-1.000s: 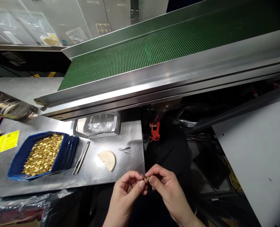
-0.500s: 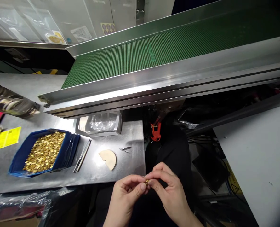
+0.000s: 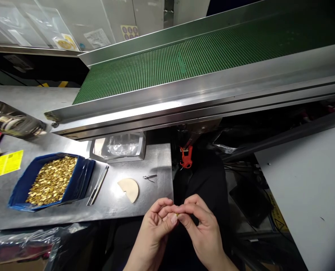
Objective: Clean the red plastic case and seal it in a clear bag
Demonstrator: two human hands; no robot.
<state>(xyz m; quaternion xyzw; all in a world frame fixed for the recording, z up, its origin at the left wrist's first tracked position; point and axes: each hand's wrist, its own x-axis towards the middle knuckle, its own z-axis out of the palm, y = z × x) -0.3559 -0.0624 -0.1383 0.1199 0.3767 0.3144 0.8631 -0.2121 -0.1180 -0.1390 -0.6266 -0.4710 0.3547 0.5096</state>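
Observation:
Both hands meet above my lap, at the bottom centre of the head view. Between their fingertips is a small gold piece [image 3: 178, 215], mostly covered by the fingers. My left hand [image 3: 159, 226] pinches it from the left with thumb and index finger. From the right, my right hand [image 3: 202, 226] holds it the same way. A blue bin [image 3: 84, 180] of similar gold pieces [image 3: 52, 180] stands on the metal table [image 3: 110, 207] at the left. Nearer my hands lie a notched, pale wooden disc [image 3: 130, 189] and small metal pliers [image 3: 149, 177].
A green ribbed conveyor [image 3: 144, 69] with metal sides runs across the top. A cutter [image 3: 98, 185] and a clear-lidded box [image 3: 120, 147] lie near the bin. A bottle [image 3: 13, 118] is far left, orange-handled scissors [image 3: 186, 157] beyond my lap, a grey surface [image 3: 305, 180] right.
My left hand's fingers have shifted and its index finger is raised and bent more. The gold piece is more covered now. The view has moved very slightly.

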